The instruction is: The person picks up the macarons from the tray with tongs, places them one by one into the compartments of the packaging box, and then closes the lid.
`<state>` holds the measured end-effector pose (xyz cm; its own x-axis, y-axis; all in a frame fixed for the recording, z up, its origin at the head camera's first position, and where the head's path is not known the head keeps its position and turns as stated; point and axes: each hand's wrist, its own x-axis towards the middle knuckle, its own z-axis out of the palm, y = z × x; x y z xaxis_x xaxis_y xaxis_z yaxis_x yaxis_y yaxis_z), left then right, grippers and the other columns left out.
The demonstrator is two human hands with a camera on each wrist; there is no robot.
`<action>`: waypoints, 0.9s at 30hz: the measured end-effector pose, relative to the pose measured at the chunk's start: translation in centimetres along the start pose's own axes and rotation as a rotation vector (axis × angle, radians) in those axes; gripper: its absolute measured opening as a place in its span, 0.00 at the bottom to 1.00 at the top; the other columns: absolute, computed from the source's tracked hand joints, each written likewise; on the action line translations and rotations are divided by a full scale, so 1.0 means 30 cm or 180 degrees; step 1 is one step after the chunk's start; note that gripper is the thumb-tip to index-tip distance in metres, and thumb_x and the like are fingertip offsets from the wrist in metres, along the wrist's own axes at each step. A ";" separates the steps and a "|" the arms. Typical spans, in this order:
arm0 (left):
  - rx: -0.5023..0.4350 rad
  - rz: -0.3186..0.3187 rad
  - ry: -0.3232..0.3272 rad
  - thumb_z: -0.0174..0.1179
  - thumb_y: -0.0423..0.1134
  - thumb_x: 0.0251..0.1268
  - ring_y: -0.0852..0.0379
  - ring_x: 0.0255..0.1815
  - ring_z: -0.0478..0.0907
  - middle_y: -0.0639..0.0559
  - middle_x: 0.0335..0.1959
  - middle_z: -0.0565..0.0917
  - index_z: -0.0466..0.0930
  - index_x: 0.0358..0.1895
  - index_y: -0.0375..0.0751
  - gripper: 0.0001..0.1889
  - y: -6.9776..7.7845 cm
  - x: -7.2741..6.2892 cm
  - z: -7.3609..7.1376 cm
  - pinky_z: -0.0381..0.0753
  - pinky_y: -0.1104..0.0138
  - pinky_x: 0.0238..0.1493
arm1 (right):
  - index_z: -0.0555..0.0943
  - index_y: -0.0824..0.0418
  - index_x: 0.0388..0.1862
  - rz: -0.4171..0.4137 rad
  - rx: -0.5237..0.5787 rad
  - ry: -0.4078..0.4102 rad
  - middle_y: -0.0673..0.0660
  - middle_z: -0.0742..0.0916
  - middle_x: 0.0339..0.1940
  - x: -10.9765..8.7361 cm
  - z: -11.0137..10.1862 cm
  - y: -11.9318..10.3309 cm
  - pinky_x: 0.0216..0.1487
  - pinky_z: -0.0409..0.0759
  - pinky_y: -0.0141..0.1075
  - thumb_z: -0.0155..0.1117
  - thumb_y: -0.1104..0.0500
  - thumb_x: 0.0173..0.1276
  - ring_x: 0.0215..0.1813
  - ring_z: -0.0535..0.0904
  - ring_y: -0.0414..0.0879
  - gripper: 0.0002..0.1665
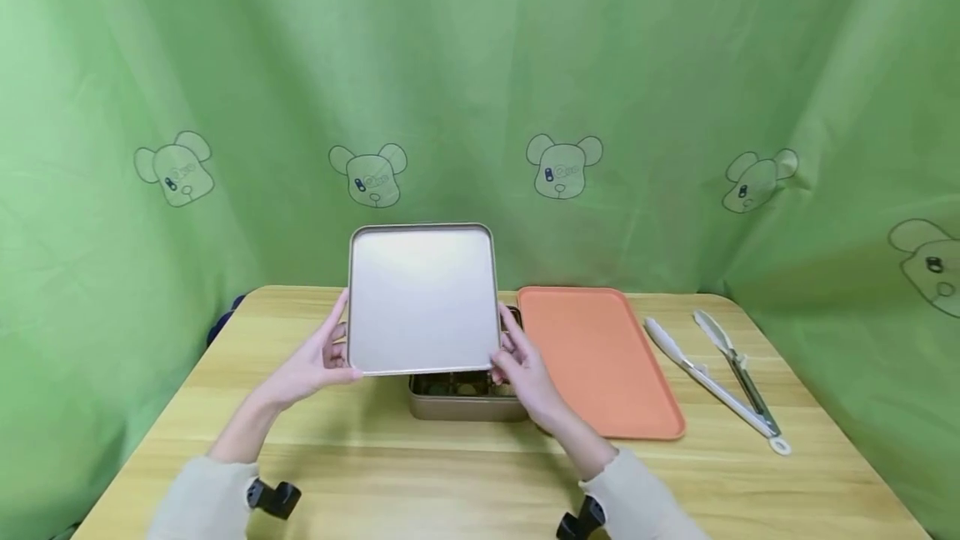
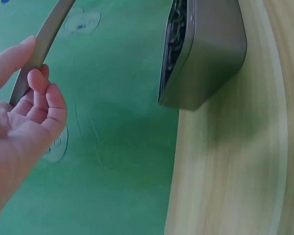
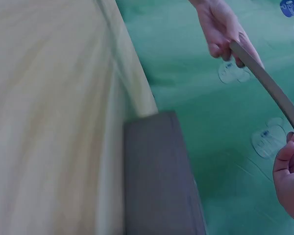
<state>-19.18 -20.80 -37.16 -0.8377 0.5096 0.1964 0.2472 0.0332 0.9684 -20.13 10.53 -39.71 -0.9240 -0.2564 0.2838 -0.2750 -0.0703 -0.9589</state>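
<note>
A square silver metal lid point(image 1: 423, 298) with a raised rim is up in the air, tilted so its flat inner face is turned toward the head camera. My left hand point(image 1: 311, 361) holds its left edge, with the thumb near the lower corner. On the opposite edge, my right hand point(image 1: 525, 369) grips the lower right corner. Below and behind the lid, the metal box point(image 1: 468, 408) stands uncovered on the table, its inside mostly hidden by the lid. Dark contents show along its front opening. In the left wrist view, the lid's narrow side point(image 2: 46, 39) lies between thumb and fingers.
An orange tray point(image 1: 600, 357) lies flat to the right of the box. Farther right, a pair of spread tongs point(image 1: 720, 394) rests on the wooden table point(image 1: 360, 465). A green curtain point(image 1: 465, 65) with bear-head drawings hangs behind the table and at both sides.
</note>
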 end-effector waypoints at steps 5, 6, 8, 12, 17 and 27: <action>-0.0083 0.0058 -0.0085 0.60 0.22 0.50 0.55 0.42 0.78 0.23 0.64 0.55 0.21 0.70 0.55 0.59 -0.003 0.019 0.046 0.80 0.68 0.43 | 0.53 0.63 0.71 -0.0245 -0.0347 0.0129 0.51 0.77 0.30 0.013 -0.064 -0.032 0.22 0.72 0.29 0.43 0.64 0.72 0.21 0.68 0.39 0.29; -0.0065 0.0081 -0.0083 0.60 0.22 0.50 0.55 0.40 0.78 0.23 0.63 0.57 0.22 0.71 0.55 0.58 -0.005 0.021 0.053 0.80 0.69 0.42 | 0.53 0.64 0.71 -0.0282 -0.0353 0.0127 0.51 0.76 0.29 0.019 -0.076 -0.037 0.22 0.71 0.28 0.42 0.63 0.73 0.21 0.67 0.39 0.29; 0.0019 0.0141 -0.0110 0.60 0.22 0.50 0.55 0.39 0.78 0.23 0.62 0.59 0.23 0.71 0.55 0.58 -0.009 0.025 0.069 0.80 0.70 0.39 | 0.54 0.64 0.71 -0.0309 -0.0345 0.0155 0.49 0.76 0.27 0.031 -0.097 -0.046 0.22 0.70 0.28 0.42 0.62 0.73 0.20 0.66 0.38 0.28; 0.0203 0.0220 -0.0233 0.61 0.23 0.51 0.56 0.35 0.77 0.24 0.58 0.65 0.23 0.71 0.54 0.57 -0.017 0.031 0.094 0.79 0.70 0.36 | 0.55 0.64 0.71 -0.0306 -0.0245 0.0233 0.49 0.69 0.19 0.045 -0.132 -0.052 0.21 0.66 0.25 0.42 0.62 0.73 0.19 0.64 0.37 0.28; 0.0197 0.0232 -0.0290 0.59 0.25 0.54 0.59 0.34 0.76 0.26 0.54 0.69 0.24 0.72 0.49 0.54 -0.003 0.045 0.098 0.80 0.69 0.37 | 0.53 0.68 0.70 -0.0380 -0.0278 0.0239 0.48 0.71 0.21 0.038 -0.156 -0.050 0.20 0.66 0.24 0.42 0.66 0.72 0.18 0.65 0.38 0.29; 0.0177 0.0032 0.0184 0.50 0.24 0.61 0.64 0.31 0.77 0.24 0.52 0.70 0.37 0.70 0.30 0.38 0.028 0.084 0.087 0.81 0.70 0.37 | 0.55 0.71 0.68 -0.0964 -0.0750 0.0125 0.56 0.72 0.22 0.004 -0.156 -0.068 0.17 0.68 0.34 0.42 0.73 0.69 0.18 0.65 0.46 0.29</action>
<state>-19.80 -17.24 -36.27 -0.8613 0.4598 0.2162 0.2811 0.0769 0.9566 -20.93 15.17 -37.69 -0.7997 -0.2207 0.5583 -0.5864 0.0876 -0.8053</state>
